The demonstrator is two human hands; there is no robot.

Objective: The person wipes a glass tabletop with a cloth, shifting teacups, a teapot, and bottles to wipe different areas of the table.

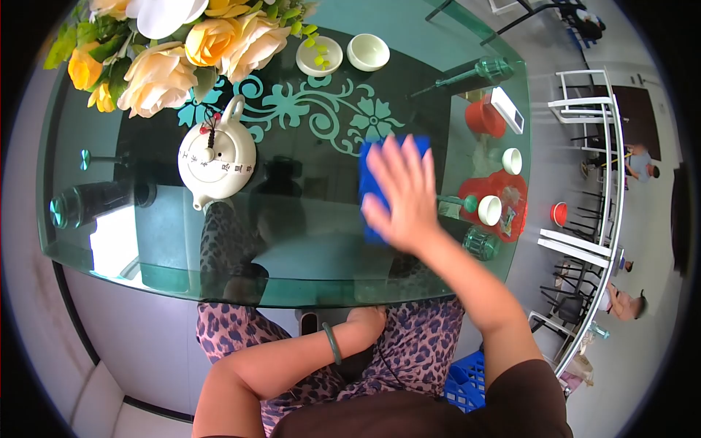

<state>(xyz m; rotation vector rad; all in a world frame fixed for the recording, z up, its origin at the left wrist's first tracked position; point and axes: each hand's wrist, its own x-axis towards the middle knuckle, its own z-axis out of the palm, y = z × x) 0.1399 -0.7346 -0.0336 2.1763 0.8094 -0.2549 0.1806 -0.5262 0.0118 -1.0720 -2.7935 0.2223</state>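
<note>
My right hand (401, 186) lies flat with its fingers spread, pressing a blue cloth (370, 171) onto the glass table (321, 248). Most of the cloth's right side is hidden beneath the palm. My left hand (367, 320) rests over my lap just below the table's near edge, a green bangle (331, 343) around its wrist. Its fingers look curled in, and what they hold, if anything, cannot be seen. To the left of the cloth stands a white teapot (217, 162) with dark lettering, its lid on and its spout towards me.
Artificial flowers (171, 58) fill the table's far left corner. Two white bowls (368, 52) sit at the back. At the right, small white cups (490, 210), a red tray (517, 197) and a red container (485, 117) appear on or beneath the glass. People and white-framed tables (584, 102) are farther right.
</note>
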